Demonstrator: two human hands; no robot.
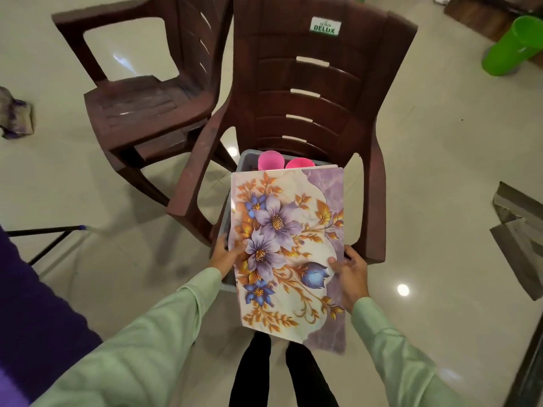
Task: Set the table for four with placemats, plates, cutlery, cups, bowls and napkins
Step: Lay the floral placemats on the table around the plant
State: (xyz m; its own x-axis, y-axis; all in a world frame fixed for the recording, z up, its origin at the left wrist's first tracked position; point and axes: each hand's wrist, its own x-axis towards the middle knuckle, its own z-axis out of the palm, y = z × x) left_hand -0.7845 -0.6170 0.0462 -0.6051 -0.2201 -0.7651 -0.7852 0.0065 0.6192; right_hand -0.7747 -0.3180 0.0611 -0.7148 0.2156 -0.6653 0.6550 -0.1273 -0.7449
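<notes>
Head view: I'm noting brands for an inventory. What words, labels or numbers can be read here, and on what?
"DELUX": on the sticker at the top of the backrest of the nearer brown chair.
Small line above it on the same sticker: too blurred to read.
No text visible on the placemats or the pink cups.

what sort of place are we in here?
Likely a room in a home: glossy tiled floor, two brown plastic armchairs, and floral placemats held above a grey tub of pink cups on one seat.
</notes>
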